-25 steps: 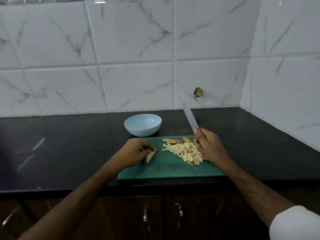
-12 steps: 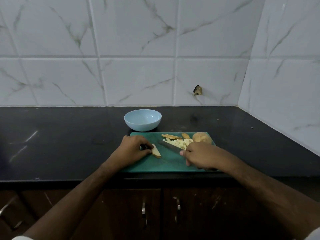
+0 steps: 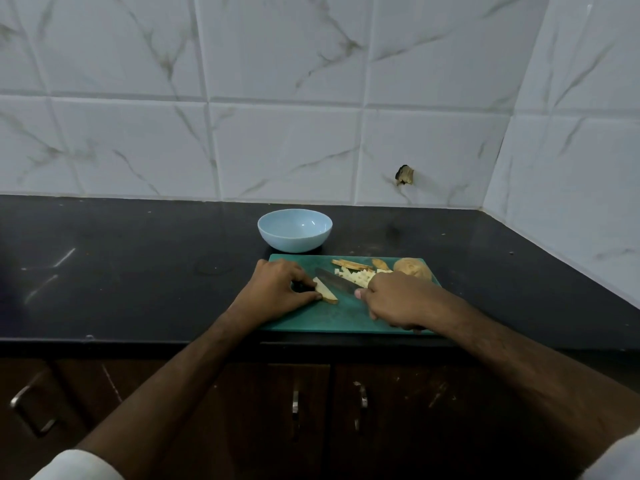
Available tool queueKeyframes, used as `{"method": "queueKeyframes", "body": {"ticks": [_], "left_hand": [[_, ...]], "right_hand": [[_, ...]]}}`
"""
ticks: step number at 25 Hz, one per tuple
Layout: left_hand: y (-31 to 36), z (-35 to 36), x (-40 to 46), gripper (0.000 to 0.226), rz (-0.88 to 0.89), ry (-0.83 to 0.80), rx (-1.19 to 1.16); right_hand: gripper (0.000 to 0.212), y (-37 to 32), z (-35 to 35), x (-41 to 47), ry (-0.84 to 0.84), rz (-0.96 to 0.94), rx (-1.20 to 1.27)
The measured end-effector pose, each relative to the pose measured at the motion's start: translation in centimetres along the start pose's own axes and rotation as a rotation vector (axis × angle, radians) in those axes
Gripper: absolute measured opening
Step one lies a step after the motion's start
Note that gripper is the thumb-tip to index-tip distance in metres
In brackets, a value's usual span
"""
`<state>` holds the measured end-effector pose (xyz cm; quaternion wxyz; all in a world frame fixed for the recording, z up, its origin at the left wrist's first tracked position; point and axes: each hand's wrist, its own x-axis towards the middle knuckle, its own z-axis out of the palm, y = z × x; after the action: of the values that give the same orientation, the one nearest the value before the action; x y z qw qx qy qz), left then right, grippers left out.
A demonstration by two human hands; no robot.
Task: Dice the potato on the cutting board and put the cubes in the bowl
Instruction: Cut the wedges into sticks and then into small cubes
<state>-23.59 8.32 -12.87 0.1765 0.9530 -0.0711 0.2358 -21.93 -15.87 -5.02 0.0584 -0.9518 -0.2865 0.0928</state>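
Observation:
A green cutting board (image 3: 332,318) lies at the counter's front edge. My left hand (image 3: 277,292) pinches a flat potato slice (image 3: 325,290) against the board's left part. My right hand (image 3: 394,299) grips a knife (image 3: 334,280) whose dark blade lies low, pointing left toward the slice. Behind my right hand sits a heap of pale potato cubes (image 3: 356,274), partly hidden. A rounded potato piece (image 3: 412,268) rests at the board's far right, with peel strips (image 3: 349,264) along the back edge. The light blue bowl (image 3: 294,230) stands behind the board with nothing in it.
The black counter (image 3: 138,268) meets marble-tiled walls behind and at the right. Dark cabinet doors with metal handles (image 3: 295,407) run under the counter edge.
One second ago the knife pointed up in my right hand; it has come down beside the slice. The slice has been laid flat under my left fingers.

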Motion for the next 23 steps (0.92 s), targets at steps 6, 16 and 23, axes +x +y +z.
{"method": "queueKeyframes", "body": {"ticks": [6, 16, 23], "left_hand": [[0.0, 0.2, 0.0, 0.027, 0.011, 0.026, 0.055], [0.1, 0.3, 0.0, 0.032, 0.032, 0.029, 0.084], [0.5, 0.3, -0.1, 0.029, 0.023, 0.015, 0.111]], "right_hand": [[0.053, -1.8, -1.5, -1.1, -0.066, 0.032, -0.021], [0.035, -3.4, -2.6, 0.8, -0.118, 0.019, -0.114], [0.029, -1.3, -2.7, -4.2, -0.249, -0.029, -0.280]]}}
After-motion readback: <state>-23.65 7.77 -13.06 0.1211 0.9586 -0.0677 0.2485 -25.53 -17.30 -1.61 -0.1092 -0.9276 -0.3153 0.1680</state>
